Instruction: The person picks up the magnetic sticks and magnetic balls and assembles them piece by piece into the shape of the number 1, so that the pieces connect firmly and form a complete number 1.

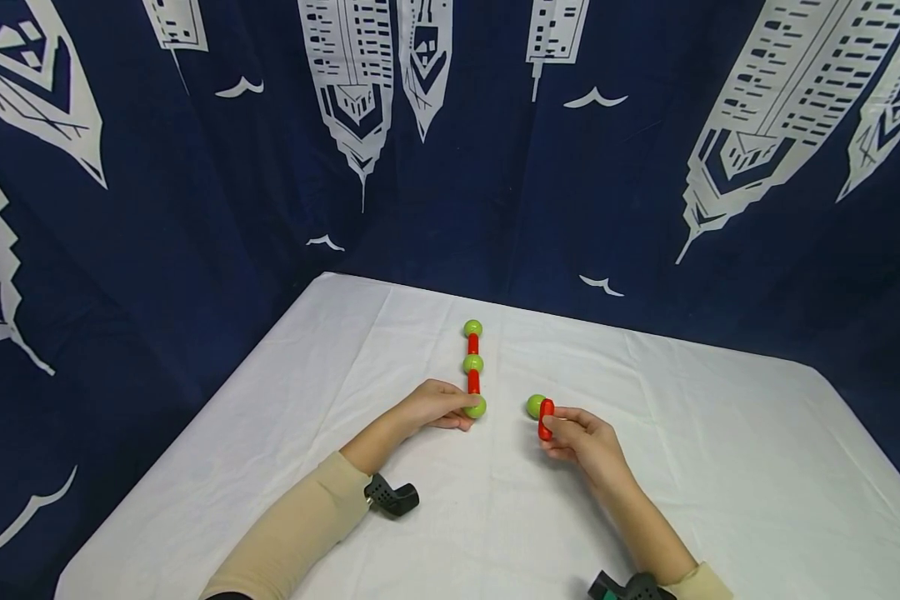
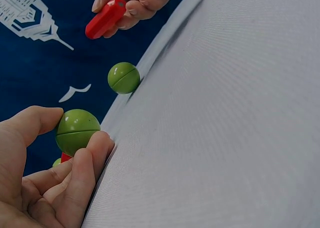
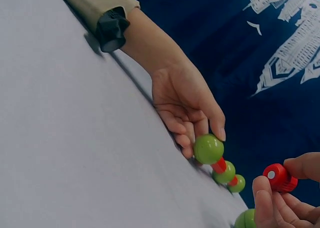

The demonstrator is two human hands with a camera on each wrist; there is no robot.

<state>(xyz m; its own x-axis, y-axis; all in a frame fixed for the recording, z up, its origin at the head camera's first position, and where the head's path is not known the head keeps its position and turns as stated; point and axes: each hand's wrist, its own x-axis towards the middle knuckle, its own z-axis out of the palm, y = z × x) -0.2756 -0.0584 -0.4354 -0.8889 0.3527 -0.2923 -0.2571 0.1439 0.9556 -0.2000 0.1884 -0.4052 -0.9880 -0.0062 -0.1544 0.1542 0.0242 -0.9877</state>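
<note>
A straight chain of green balls and red sticks lies on the white table, with a far ball [image 1: 473, 327], a middle ball [image 1: 473, 364] and a near ball [image 1: 477, 407]. Between thumb and fingers, my left hand [image 1: 435, 404] pinches the near ball, which the left wrist view shows close up [image 2: 78, 132]. To the right, my right hand [image 1: 581, 437] holds a short red stick [image 1: 546, 419] by its middle, roughly upright in the head view. A pale round spot marks the end of that stick [image 3: 271, 175]. One loose green ball [image 1: 536, 406] sits just beyond the right hand.
White cloth [image 1: 720, 467] covers the table, lightly creased. Behind it hangs a dark blue curtain [image 1: 495, 217] with white building prints. Each wrist wears a black device, one at the left cuff [image 1: 392, 496] and one at the right [image 1: 630, 587].
</note>
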